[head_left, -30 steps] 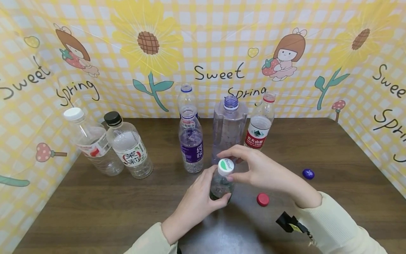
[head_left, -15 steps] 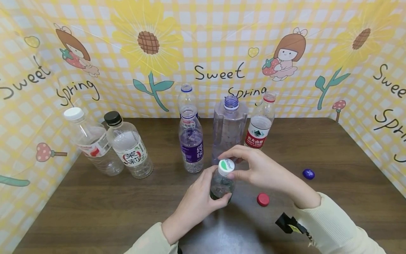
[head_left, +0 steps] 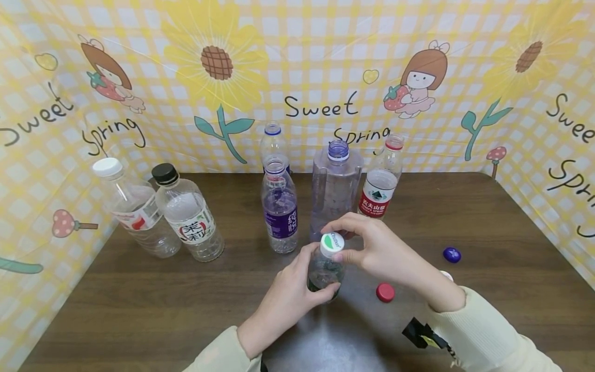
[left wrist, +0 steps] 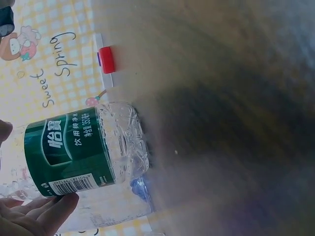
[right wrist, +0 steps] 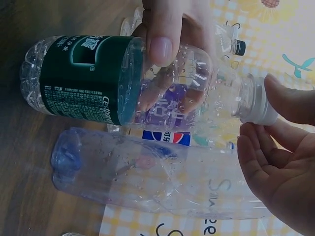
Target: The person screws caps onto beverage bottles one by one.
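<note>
A small clear plastic bottle with a green label [right wrist: 83, 81] stands upright at the middle of the table. Around its body my left hand [head_left: 290, 292] curls, thumb in front and fingers behind. The thumb and fingers of my right hand [head_left: 378, 248] pinch the white bottle cap [head_left: 332, 244], which sits on the bottle's neck. In the left wrist view, left-hand fingers [left wrist: 59, 211] lie along the bottle's label. Just behind stands a tall, uncapped, purple-tinted bottle [head_left: 335, 191].
An uncapped red-labelled bottle [head_left: 378, 191] and a purple-labelled one [head_left: 280, 212] stand nearby. Two capped bottles, one with a black cap [head_left: 165, 174], are at left. A red cap [head_left: 385, 292], blue cap [head_left: 452, 254] and partly hidden white cap [head_left: 447, 276] lie at right.
My right hand has shifted very slightly with the cap still pinched. A white edge of another cap now shows beside my right forearm. The left hand keeps its grip on the bottle.
</note>
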Tool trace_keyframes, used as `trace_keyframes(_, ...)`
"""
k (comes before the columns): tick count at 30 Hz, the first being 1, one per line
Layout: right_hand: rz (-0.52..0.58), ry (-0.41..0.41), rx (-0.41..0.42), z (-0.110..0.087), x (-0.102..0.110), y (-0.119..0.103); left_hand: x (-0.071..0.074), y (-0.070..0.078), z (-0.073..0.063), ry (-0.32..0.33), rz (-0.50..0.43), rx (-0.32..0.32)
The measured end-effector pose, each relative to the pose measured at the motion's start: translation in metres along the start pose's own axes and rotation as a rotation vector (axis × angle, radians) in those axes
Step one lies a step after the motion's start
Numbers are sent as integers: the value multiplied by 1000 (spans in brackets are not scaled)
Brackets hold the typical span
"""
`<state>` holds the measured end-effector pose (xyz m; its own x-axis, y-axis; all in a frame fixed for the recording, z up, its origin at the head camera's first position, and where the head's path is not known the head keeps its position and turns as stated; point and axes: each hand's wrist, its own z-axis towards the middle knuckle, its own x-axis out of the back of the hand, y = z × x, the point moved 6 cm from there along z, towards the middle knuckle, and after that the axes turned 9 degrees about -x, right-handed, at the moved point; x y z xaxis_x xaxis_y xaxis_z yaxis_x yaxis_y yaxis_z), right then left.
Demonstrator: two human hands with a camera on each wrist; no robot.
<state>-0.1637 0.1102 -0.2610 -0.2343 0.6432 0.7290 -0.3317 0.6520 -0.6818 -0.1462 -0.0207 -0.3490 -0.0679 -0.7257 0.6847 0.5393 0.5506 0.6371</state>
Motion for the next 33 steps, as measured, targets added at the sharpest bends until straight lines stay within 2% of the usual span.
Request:
trace_keyframes(10,28,-34,-3,-1,0,2,1,0,0,-5,-9,5)
trace_keyframes(33,-22,127,61,-7,0,-7,0,2,1,17,14,9)
